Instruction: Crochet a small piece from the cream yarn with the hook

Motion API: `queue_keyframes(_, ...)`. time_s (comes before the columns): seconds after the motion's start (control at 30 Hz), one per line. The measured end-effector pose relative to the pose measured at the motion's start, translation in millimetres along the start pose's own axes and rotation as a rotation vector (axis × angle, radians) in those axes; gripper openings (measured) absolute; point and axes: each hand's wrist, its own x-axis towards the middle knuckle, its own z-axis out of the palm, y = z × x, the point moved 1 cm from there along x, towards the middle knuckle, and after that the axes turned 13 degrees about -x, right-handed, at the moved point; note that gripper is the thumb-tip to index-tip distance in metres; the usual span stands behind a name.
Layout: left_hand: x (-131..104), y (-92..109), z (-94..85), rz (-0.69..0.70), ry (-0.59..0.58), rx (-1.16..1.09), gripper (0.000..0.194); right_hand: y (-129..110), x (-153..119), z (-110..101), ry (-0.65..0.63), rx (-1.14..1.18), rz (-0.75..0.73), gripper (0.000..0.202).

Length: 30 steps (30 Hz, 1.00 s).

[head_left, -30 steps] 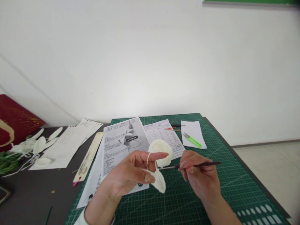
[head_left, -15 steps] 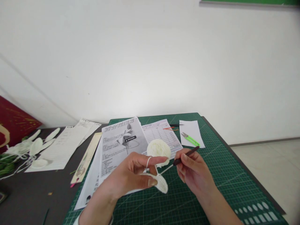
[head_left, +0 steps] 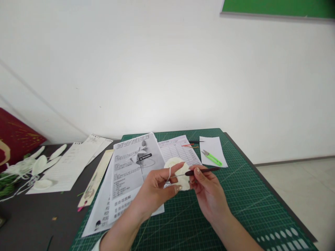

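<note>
My left hand (head_left: 159,186) pinches a small white crocheted piece (head_left: 184,183) between thumb and fingers, its index finger stretched out with white yarn looped around it. In my right hand (head_left: 206,184) is a crochet hook (head_left: 202,170) with a dark handle, held nearly level, its thin metal shaft pointing left at the yarn. The hook's tip is too small to make out. Right behind the hands sits a ball of pale yarn (head_left: 174,161), partly covered by them and hard to tell from the crocheted piece.
Printed sheets (head_left: 125,174) lie on the green cutting mat (head_left: 235,195). Green snips (head_left: 213,158) rest on a white paper (head_left: 218,144) at the back right. White crocheted petals (head_left: 39,165) and lined paper (head_left: 68,167) are on the dark table at the left.
Both hands have moved up and closer together, bringing the crocheted piece in front of the yarn ball. The hook has tilted from slanting to nearly level.
</note>
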Motion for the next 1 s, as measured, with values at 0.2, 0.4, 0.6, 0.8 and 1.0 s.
queue_keyframes(0.2, -0.1, -11.0, 1.8, 0.058, 0.018, 0.024, 0.047, 5.3, -2.5, 0.1, 0.032, -0.079, -0.030, 0.016)
queue_keyframes(0.4, -3.4, -17.0, 7.7, 0.099, 0.070, 0.040, 0.055, 9.7, -1.9, -3.6, -0.038, -0.164, 0.009, 0.022)
queue_keyframes(0.6, -2.3, -21.4, 4.6, 0.081, 0.067, 0.064, 0.056, 8.4, 1.8, -6.0, -0.020, -0.239, 0.027, 0.026)
queue_keyframes(0.8, 0.1, -21.7, 4.3, 0.039, 0.067, 0.031, 0.046, 8.7, 1.8, -6.5, -0.048, -0.299, -0.028, 0.022)
queue_keyframes(1.0, 1.1, -23.1, 6.4, 0.047, 0.114, 0.004, 0.048, 10.6, 1.6, -8.1, -0.095, -0.349, -0.028, 0.021)
